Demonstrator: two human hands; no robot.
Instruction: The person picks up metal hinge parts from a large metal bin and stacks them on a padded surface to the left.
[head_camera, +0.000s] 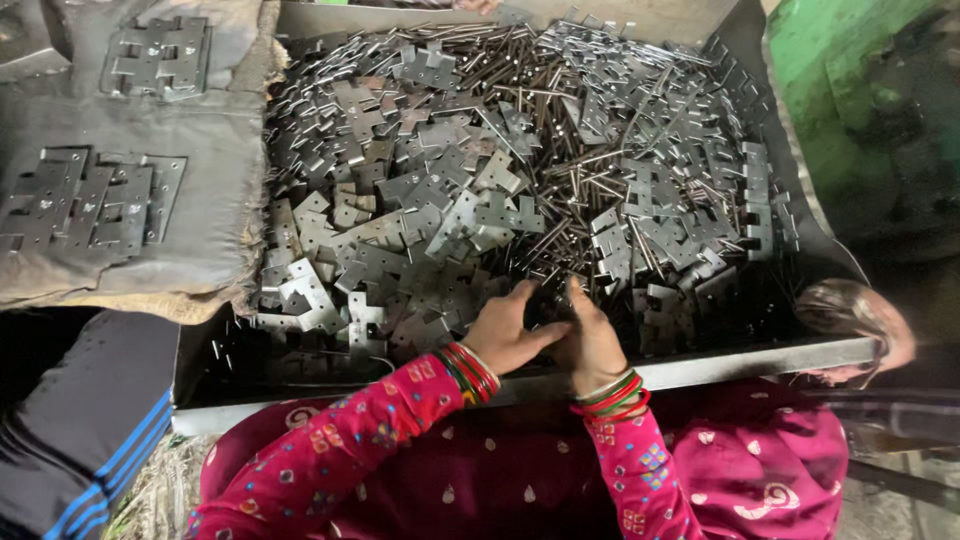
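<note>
Pink patterned sleeves fill the bottom of the frame, and from them the two hands reach over the near rim of a big metal tray (700, 365). The left hand (505, 335) lies just left of centre, bangles at the wrist, fingers curled and thumb stretched toward the other hand. The right hand (592, 345) sits touching it, fingers bent down into the heap. Both are working at the same spot among the hinge plates (430, 215), but whether either one pinches a piece I cannot tell, since the fingertips are hidden among the metal.

The plates fill the tray from its left side to its right, mixed with a drift of thin metal pins (560, 195) through the middle. The plates look like stamped sheet steel: stiff, light singly, heavy as a heap, with cut edges and curled knuckles that probably snag on each other. A bare hand would do best, I judge, to take one plate by its flat face and edges, thumb on top, and lift it clear of its neighbours. The pins look smooth and apt to roll or slip, so a fingertip pinch near the middle seems safest.

At the upper left, assembled hinges (85, 200) lie in rows on a dark cloth (215, 150). A dark sleeve with blue stripes (90, 430) shows at lower left.
</note>
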